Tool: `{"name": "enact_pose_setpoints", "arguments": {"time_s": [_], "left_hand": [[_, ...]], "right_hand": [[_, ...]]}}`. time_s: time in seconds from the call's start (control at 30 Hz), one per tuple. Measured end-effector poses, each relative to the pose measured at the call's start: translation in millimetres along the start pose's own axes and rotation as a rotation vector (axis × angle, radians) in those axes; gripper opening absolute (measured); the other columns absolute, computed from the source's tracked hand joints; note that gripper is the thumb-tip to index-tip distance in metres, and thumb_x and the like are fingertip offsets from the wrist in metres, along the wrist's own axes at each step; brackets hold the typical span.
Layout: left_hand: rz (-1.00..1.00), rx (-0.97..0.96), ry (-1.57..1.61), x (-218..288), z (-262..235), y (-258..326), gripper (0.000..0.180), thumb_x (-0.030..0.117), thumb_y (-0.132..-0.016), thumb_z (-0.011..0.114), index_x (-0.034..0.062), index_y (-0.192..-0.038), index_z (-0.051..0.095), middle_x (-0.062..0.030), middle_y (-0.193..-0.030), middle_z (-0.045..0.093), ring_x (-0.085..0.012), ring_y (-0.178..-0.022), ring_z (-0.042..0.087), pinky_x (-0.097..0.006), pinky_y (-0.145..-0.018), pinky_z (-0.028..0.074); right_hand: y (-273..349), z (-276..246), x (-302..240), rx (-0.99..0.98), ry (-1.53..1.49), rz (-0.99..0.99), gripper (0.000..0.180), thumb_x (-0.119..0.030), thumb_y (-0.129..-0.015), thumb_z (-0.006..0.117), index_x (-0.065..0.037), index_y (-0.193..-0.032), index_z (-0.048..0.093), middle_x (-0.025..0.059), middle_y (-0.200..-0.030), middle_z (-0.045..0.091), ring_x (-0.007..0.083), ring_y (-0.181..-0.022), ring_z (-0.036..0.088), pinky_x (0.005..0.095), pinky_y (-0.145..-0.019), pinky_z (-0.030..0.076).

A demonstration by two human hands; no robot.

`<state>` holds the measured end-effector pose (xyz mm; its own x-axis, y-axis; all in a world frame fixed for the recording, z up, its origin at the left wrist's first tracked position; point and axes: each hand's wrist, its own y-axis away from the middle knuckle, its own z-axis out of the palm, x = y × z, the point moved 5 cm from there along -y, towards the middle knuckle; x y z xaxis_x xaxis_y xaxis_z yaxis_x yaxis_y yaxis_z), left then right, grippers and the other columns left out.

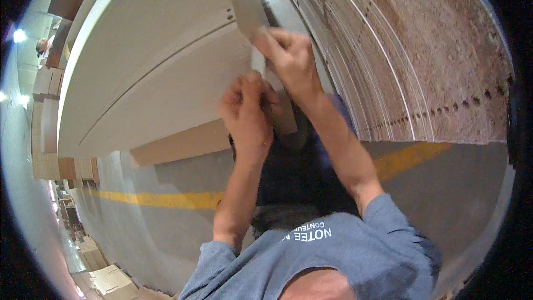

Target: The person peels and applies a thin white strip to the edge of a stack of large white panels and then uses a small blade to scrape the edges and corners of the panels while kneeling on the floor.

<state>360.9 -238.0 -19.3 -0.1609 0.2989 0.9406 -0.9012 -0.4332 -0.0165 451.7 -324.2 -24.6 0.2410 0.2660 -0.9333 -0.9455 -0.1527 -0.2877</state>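
A: What are the fingers doing?
B: The right hand [291, 58] has thumb and fingers pinched on a pale strip [257, 62]. The left hand [247, 114] has its fingers curled together at the strip's lower end. Both are blurred.
A: Where's the strip exactly?
B: Between the hands, at the right edge of a big pale panel [155, 78]. A tan piece [250, 21] shows above; I can't tell whether they join.
A: Any room?
B: A narrow gap between the panel and a brown stack [422, 39], plus grey floor [166, 233] with a yellow line [161, 199].
A: Containers?
B: Cardboard boxes [114, 280], lower left, contents hard to make out. The dark lens rim cuts off the stack.
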Motion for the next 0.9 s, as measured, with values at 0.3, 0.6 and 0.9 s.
{"name": "enact_pose_setpoints", "arguments": {"time_s": [0.3,0.6,0.9], "left_hand": [[0.071,-0.014,-0.114,4.3,-7.3,4.8,0.027,0.025,-0.092,0.058,0.0023,-0.076,0.055,-0.0049,-0.062,0.055,-0.0113,-0.052,0.051,-0.023,-0.047,0.038],[-0.149,0.028,-0.275,-96.5,-39.9,3.1,0.022,0.018,-0.091,0.057,0.0017,-0.077,0.057,-0.0049,-0.064,0.056,-0.0126,-0.051,0.050,-0.026,-0.046,0.039],[-0.444,-0.013,-0.177,-137.3,-101.1,0.2,0.012,0.012,-0.087,0.062,0.0001,-0.086,0.061,-0.0064,-0.067,0.060,-0.0146,-0.052,0.054,-0.026,-0.046,0.044]], "right_hand": [[3.3,2.9,-6.3,-0.013,-0.033,-0.006,0.038,-0.023,-0.090,0.055,0.002,-0.061,0.052,-0.0026,-0.053,0.042,0.0067,-0.054,0.036,0.0296,-0.046,0.031],[44.6,-29.3,109.8,0.156,0.122,0.148,0.039,-0.029,-0.088,0.057,0.003,-0.065,0.055,0.0028,-0.055,0.041,0.0087,-0.055,0.038,0.0323,-0.049,0.034],[106.2,-23.8,168.3,0.271,-0.088,0.452,0.026,-0.026,-0.089,0.061,-0.001,-0.083,0.064,-0.0013,-0.069,0.056,0.0083,-0.063,0.048,0.0258,-0.056,0.040]]}}
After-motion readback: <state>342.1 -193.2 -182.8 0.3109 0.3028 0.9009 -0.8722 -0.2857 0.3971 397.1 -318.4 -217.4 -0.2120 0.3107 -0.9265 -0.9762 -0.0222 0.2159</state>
